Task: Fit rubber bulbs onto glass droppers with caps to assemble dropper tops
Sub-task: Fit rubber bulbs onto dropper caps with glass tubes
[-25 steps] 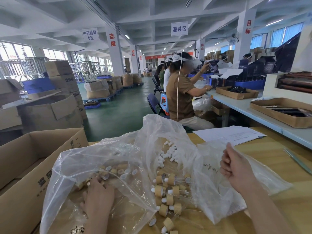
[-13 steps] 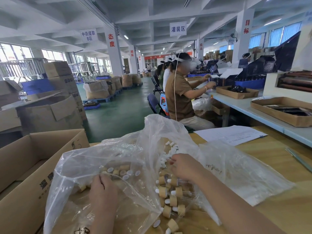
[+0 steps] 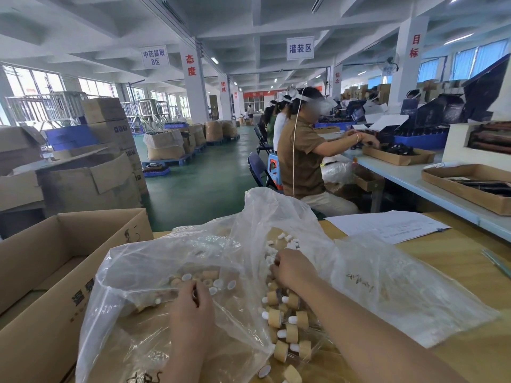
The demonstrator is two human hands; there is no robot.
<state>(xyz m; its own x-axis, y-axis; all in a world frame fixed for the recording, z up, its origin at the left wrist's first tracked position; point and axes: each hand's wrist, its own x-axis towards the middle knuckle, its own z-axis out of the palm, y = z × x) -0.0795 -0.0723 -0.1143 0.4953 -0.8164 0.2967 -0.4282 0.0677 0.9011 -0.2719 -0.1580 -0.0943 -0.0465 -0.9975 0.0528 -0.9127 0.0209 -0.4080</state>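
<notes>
While the right hand curls its fingers down into the small white rubber bulbs on the pale wooden table, the left hand bunches its fingertips among loose tan cylindrical caps in the crumpled clear plastic bag — whether either grips a piece cannot be told. Tan-capped glass droppers with white bulbs lie heaped just below the right hand.
</notes>
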